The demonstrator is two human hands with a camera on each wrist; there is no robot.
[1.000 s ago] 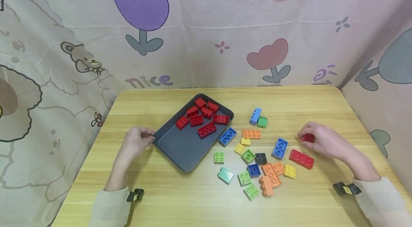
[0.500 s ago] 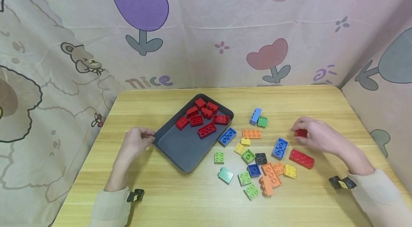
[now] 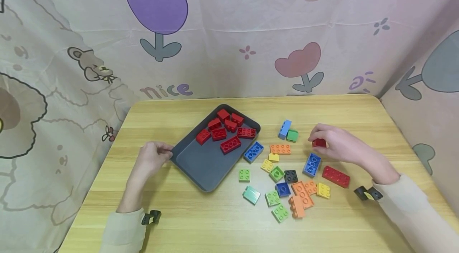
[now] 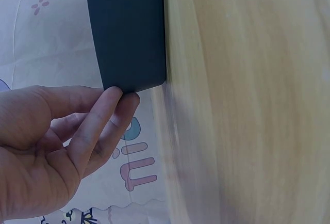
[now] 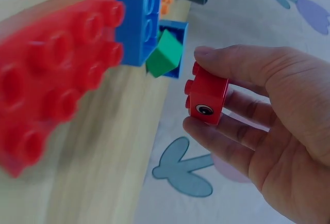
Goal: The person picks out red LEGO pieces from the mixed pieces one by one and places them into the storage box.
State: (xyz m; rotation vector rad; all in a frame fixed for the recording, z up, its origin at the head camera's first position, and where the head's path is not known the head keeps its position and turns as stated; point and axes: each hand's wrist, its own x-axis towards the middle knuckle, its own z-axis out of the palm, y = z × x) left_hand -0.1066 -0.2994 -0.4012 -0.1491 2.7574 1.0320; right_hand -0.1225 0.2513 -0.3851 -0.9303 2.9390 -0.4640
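My left hand (image 3: pixel 152 159) pinches the left corner of a dark grey tray (image 3: pixel 191 165) between thumb and fingers; the left wrist view shows the fingertips at the tray's rim (image 4: pixel 126 38). Several red toy bricks (image 3: pixel 230 145) lie inside, toward its far end. On the right, my right hand (image 3: pixel 338 143) holds a small red brick (image 5: pixel 209 95) between thumb and fingers, above the table. An eye is printed on one side of that brick. Below the hand in the head view lie a blue brick (image 3: pixel 312 165) and a long red brick (image 3: pixel 336 177).
Between tray and right hand, loose bricks are scattered: orange (image 3: pixel 280 149), lime green (image 3: pixel 244 175), teal (image 3: pixel 251 195), black (image 3: pixel 291 176) and yellow (image 3: pixel 323 191). One blue brick (image 3: pixel 253 152) lies against the tray's right side. A printed cloth (image 3: pixel 229 46) hangs behind the table.
My right hand has moved left and slightly away from me, carrying the small red brick from the table's right side to above the blue brick. The left hand and tray have stayed put.
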